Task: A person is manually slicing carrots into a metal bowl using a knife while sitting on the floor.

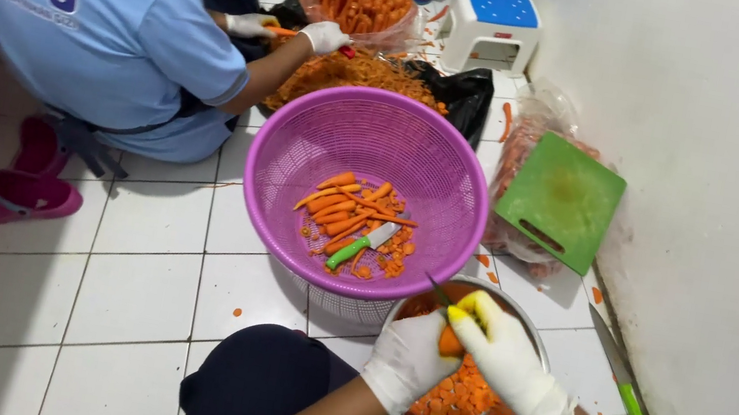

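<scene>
A: Spotted where the carrot stub (451,341) sat?

B: Pinched in the left hand (409,359), gloved and closed round it, touching the right hand and directly above the metal bowl (536,336).

A: And the right hand (509,361)?

B: Wrapped tight on the yellow-handled knife (463,305), with the blade angled away past the left fingers.

A: Looked safe?

B: Mostly. Judged the stub short, so probably called for fingertips tucked back from the edge and thin, slow strokes.

A: Noticed the cut pieces?

B: Piled as carrot slices (456,407) just beneath both hands, inside the bowl. Seemed best to keep the cut low over that pile, so nothing bounced onto the floor.

A: Anything crowding?

B: Not really. Found the purple basket (298,156) just beyond the left hand, with peeled carrots and 1 green-handled knife (363,245) inside. Saw 1 more knife on the floor (621,380), near the outer side of the right hand, by the wall. Noted the green cutting board (559,199) farther off beyond the right hand, and a co-worker's gloved hands (323,35) well apart, past the basket.
</scene>
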